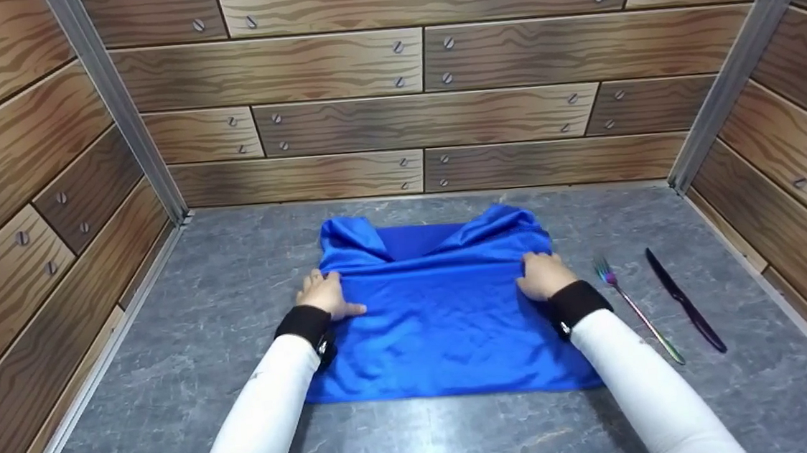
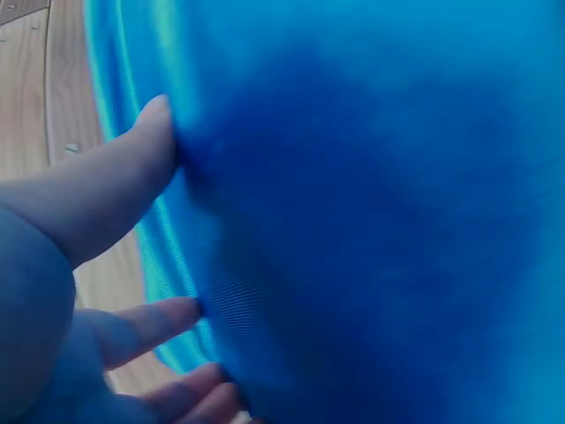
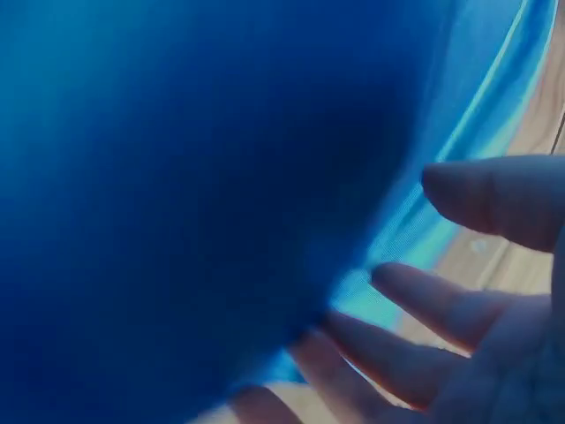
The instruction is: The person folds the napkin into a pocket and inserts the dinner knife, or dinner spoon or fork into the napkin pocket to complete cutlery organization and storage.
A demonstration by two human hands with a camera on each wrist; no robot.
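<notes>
Blue cloth (image 1: pixel 418 326) lies on grey tabletop (image 1: pixel 169 360), far end rumpled; my L hand (image 1: pixel 324 296), fingers spread, touches cloth's left edge; R hand (image 1: pixel 549 277), also spread, touches its right; fork (image 1: pixel 638 311) & knife (image 1: pixel 681 298) right of cloth.

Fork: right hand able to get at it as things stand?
Likely yes: the fork lies uncovered, just right of the right hand, with bare table between. The hand touches the cloth, so it would leave that first.

booth-like enclosure (image 1: pixel 338 127), wood-print panels (image 1: pixel 333 66), metal corner strips (image 1: pixel 121 105)
</notes>
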